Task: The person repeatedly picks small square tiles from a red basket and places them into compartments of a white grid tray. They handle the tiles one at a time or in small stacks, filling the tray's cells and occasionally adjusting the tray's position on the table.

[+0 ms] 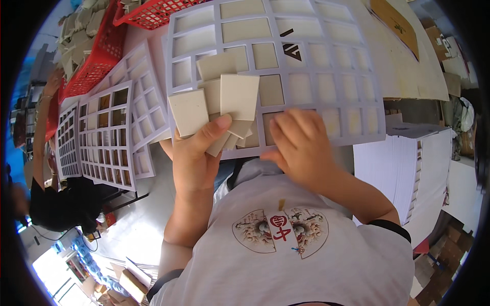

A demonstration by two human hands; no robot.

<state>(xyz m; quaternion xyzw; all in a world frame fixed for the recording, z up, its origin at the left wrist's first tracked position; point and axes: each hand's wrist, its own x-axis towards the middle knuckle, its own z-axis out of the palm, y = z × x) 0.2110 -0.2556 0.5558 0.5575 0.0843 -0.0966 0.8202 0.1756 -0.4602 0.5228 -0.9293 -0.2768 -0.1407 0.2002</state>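
Note:
My left hand [199, 153] is closed around a fanned bunch of several cream square tiles [240, 97], its thumb pressed on top. The bunch is over the left part of a white tray [378, 102] divided into compartments. My right hand [301, 145] is over the tray's near edge, holding nothing that I can see. Its fingers are bent and the thumb stands apart, beside a beige tile [268, 133] in a front compartment. The hand partly hides that tile. More beige tiles, such as one tile [270, 91] just behind, sit in compartments; a black mark lies near the tray's middle.
Red baskets [97, 64] stand at the far left, one heaped with tiles. Other divided trays [107, 135] lean and overlap on the left, where another person's arm [41, 127] reaches in. A stack of white sheets [385, 173] stands at the right; brown board [395, 23] lies behind.

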